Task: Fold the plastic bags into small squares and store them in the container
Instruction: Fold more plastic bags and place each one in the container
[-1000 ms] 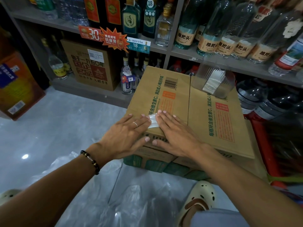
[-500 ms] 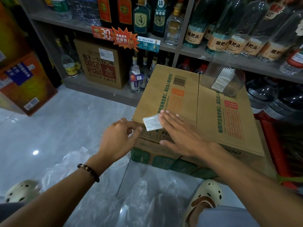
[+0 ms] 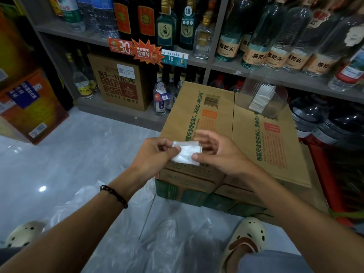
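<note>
left hand (image 3: 155, 154) and right hand (image 3: 218, 152) pinching folded bag (image 3: 186, 152), above cardboard box (image 3: 246, 123)

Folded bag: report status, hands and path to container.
Left hand and right hand pinch folded bag above carton. Container on carton's far side. Nothing between.
</note>
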Motion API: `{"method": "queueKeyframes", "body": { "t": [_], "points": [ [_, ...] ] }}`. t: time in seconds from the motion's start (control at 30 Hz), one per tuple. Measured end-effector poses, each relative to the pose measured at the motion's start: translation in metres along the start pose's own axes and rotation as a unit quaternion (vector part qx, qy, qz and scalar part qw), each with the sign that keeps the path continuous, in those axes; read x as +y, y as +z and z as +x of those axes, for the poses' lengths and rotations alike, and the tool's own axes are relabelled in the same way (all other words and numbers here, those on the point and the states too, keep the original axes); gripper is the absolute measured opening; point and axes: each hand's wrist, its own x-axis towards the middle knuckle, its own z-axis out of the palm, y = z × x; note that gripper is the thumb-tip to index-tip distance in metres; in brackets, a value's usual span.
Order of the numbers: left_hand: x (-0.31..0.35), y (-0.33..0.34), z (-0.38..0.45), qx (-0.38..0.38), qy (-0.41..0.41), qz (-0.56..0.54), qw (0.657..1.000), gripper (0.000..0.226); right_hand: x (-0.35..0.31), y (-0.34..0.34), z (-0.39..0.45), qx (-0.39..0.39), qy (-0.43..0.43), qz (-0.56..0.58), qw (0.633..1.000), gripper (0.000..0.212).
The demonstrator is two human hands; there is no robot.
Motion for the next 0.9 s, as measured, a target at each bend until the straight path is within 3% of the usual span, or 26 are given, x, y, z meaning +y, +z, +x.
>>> {"method": "queueKeyframes", "body": {
  "t": [0.1,0.2,0.33,0.5,0.57,0.7,0.8,0.9],
  "points": [
    [0.013,0.009,0.005,-0.025,0.023,0.009,0.999,0.016,0.001,-0.012,-0.003,0.029,0.037,0.098,0.994,0.020],
    [0.026,0.024,0.013,-0.043,0.031,0.033,0.998,0.018,0.006,-0.024,-0.008,0.079,0.093,0.174,0.977,0.009],
    [0.048,0.049,0.024,-0.074,0.061,0.089,0.991,0.021,0.015,-0.053,-0.011,0.159,0.146,0.224,0.950,0.004],
    [0.081,0.094,0.055,-0.076,0.125,0.161,0.976,0.016,0.024,-0.107,-0.014,0.287,0.132,0.236,0.919,0.003],
    [0.090,0.114,0.082,-0.056,0.158,0.223,0.960,0.031,0.027,-0.132,-0.013,0.323,0.120,0.230,0.910,0.006],
    [0.122,0.150,0.125,-0.024,0.225,0.337,0.914,0.062,0.035,-0.172,-0.005,0.365,0.109,0.210,0.901,0.006],
    [0.141,0.172,0.158,-0.004,0.221,0.385,0.896,0.080,0.043,-0.197,0.003,0.380,0.105,0.187,0.900,0.006],
    [0.145,0.187,0.184,0.003,0.227,0.416,0.881,0.072,0.046,-0.217,0.010,0.378,0.092,0.157,0.908,0.010]
  ]
}}
